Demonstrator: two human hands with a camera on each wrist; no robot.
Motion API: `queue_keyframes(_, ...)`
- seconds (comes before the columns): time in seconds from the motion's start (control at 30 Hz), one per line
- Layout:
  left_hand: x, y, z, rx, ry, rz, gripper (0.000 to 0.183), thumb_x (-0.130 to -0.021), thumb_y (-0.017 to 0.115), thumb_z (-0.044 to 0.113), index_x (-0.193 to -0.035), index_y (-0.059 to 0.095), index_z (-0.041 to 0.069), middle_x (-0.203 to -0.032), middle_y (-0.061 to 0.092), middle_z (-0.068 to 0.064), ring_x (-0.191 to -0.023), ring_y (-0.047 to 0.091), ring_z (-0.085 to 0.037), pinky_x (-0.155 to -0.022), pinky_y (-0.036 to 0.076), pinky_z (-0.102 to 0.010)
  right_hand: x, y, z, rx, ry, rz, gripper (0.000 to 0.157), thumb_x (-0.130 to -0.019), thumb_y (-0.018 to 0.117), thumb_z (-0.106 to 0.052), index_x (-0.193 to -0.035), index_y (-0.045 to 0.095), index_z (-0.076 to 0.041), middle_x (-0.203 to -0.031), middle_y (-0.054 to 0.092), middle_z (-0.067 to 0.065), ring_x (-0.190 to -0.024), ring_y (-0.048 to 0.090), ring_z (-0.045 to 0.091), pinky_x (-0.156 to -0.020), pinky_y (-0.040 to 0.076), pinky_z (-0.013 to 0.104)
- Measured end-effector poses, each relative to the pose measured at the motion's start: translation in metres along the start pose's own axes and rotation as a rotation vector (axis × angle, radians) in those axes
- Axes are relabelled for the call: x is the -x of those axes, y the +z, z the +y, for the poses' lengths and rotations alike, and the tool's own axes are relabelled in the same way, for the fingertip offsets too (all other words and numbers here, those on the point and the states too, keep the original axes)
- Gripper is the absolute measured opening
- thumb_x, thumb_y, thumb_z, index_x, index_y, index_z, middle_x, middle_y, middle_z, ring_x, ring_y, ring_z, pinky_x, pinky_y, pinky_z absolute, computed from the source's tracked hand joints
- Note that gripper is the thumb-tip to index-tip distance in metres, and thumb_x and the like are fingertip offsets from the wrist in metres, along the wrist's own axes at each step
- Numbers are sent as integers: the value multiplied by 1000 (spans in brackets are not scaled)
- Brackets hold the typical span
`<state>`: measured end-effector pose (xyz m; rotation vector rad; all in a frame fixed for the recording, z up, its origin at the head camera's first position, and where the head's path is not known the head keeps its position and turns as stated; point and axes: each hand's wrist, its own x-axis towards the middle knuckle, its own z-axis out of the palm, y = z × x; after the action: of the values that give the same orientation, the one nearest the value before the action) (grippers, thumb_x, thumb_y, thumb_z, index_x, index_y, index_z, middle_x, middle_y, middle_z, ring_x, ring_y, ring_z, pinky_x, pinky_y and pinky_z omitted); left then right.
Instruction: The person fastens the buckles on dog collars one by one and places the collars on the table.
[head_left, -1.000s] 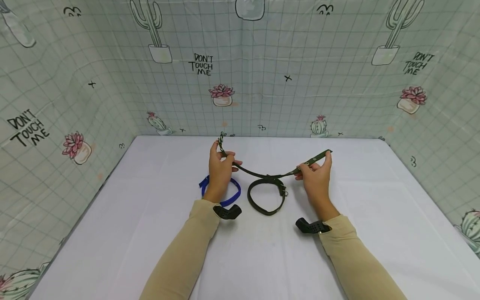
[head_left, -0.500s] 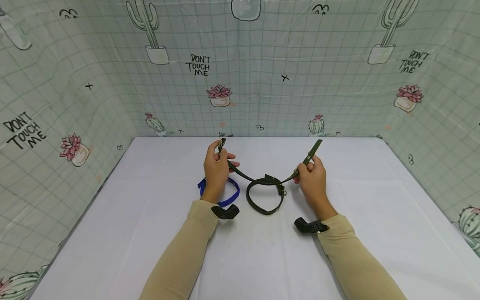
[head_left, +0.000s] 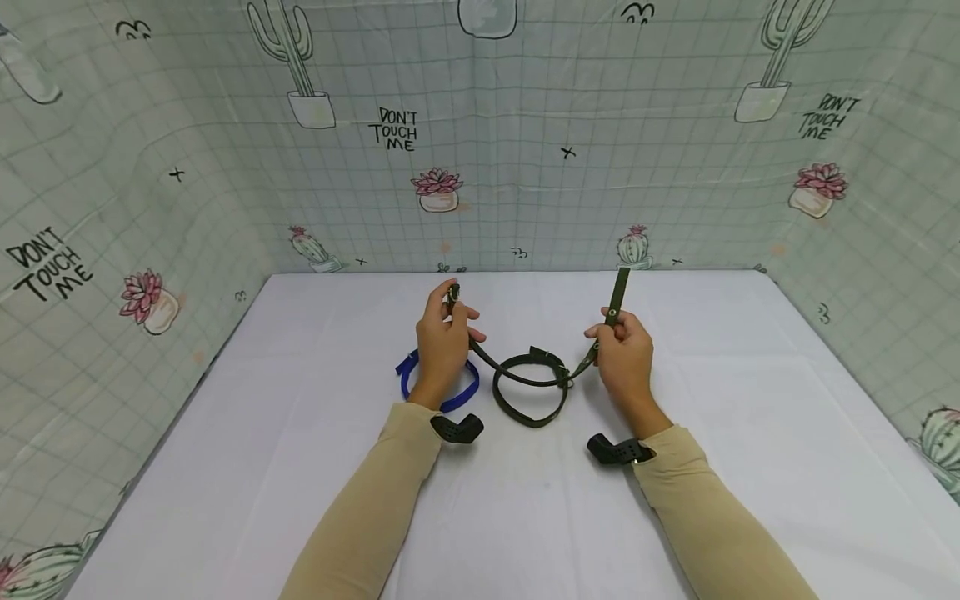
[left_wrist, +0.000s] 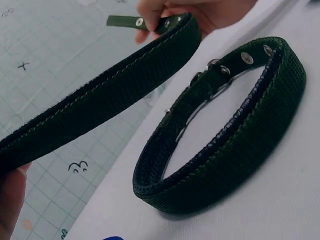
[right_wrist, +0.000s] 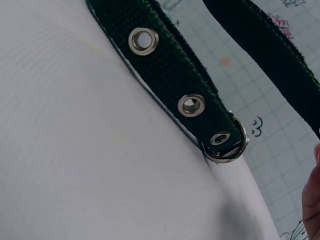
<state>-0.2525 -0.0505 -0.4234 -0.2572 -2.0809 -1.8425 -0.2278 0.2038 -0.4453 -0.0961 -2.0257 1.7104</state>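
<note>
Between my two hands hangs an unbuckled dark green collar [head_left: 618, 290], sagging in a curve above the table. My left hand [head_left: 442, 342] pinches its buckle end, which points up. My right hand [head_left: 626, 354] grips the other end near the eyelets, the tip standing up past the fingers. A second green collar [head_left: 532, 422], closed into a ring, lies just below the sag. The left wrist view shows the held strap [left_wrist: 110, 95] and, beside it, the ring's stitched padded band [left_wrist: 225, 170]. Metal eyelets line the lying collar [right_wrist: 167, 70] in the right wrist view.
A blue collar [head_left: 468, 392] closed in a loop lies on the white table [head_left: 337, 350], partly hidden behind my left wrist. Grid-patterned cloth with cactus drawings [head_left: 502, 117] rises at the back and sides.
My hands have drawn a little closer together, so the held collar sags lower. Its right end has tilted from slanting to nearly upright. The two lying collars stay in place.
</note>
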Motion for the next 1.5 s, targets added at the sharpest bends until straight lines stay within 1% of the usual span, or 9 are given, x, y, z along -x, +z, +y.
queue_keyframes(0.07, 0, -1, 1, 34, 4, -21, 39, -108, 41, 16, -145, 48, 25, -94, 68, -8, -62, 70, -23, -53, 50, -31, -1, 1, 0, 1, 4, 2, 28, -94, 50, 1, -117, 65, 1, -74, 68, 1, -50, 51, 10, -46, 45, 20)
queue_keyframes(0.13, -1, -2, 1, 83, 1, -43, 39, -108, 39, 14, -144, 49, 24, -92, 66, -11, -62, 70, -25, -55, 51, -32, -1, 1, -1, -5, 16, -3, 29, -94, 49, 1, -117, 66, 2, -71, 67, 0, -48, 49, 9, -45, 43, 20)
queue_keyframes(0.33, -2, -4, 2, 194, -6, -82, 35, -108, 35, 17, -137, 53, 12, -85, 59, -14, -53, 63, -26, -56, 55, -34, -1, 2, -5, -18, 59, -67, 33, -94, 45, 0, -119, 65, 6, -67, 63, -1, -47, 46, 8, -43, 41, 20)
queue_keyframes(0.6, 1, -1, 4, 171, -40, -73, 45, -112, 31, 34, -135, 57, 6, -100, 60, -16, -46, 49, -18, -52, 46, -28, 2, 4, -6, -55, 78, -148, 32, -95, 44, 0, -120, 61, 10, -68, 62, 2, -48, 46, 9, -42, 42, 22)
queue_keyframes(0.7, 1, 0, 6, 146, -50, -60, 43, -111, 35, 34, -132, 60, 6, -101, 62, -16, -47, 48, -18, -51, 45, -27, 4, 5, -7, -63, 84, -160, 31, -95, 44, 1, -119, 62, 10, -67, 61, 3, -49, 46, 9, -43, 41, 22)
queue_keyframes(0.83, 0, 1, 6, 127, -59, -60, 37, -110, 42, 33, -127, 63, 8, -98, 68, -10, -46, 47, -16, -49, 43, -26, 5, 6, -9, -61, 90, -173, 30, -95, 45, 1, -118, 63, 8, -67, 60, 3, -51, 45, 10, -43, 40, 22)
queue_keyframes(1.03, 0, 2, 9, 161, -78, -123, 33, -106, 52, 32, -129, 64, 12, -101, 73, -6, -46, 44, -11, -46, 40, -23, 7, 10, -14, -41, 84, -191, 30, -94, 46, 0, -117, 64, 9, -66, 59, 4, -57, 48, 12, -45, 38, 22)
queue_keyframes(1.23, 1, 5, 14, 221, -74, -178, 36, -103, 59, 31, -132, 63, 11, -102, 74, -7, -45, 42, -10, -44, 35, -22, 10, 15, -19, -7, 48, -221, 29, -93, 46, 0, -112, 67, 3, -67, 59, 4, -64, 51, 14, -53, 37, 23)
queue_keyframes(1.5, 5, 8, 14, 233, -45, -211, 29, -101, 63, 29, -124, 68, 12, -97, 75, -4, -45, 42, -11, -44, 37, -22, 17, 17, -21, 50, -3, -263, 34, -90, 47, 0, -113, 70, 1, -66, 60, 12, -53, 37, 13, -47, 28, 24)
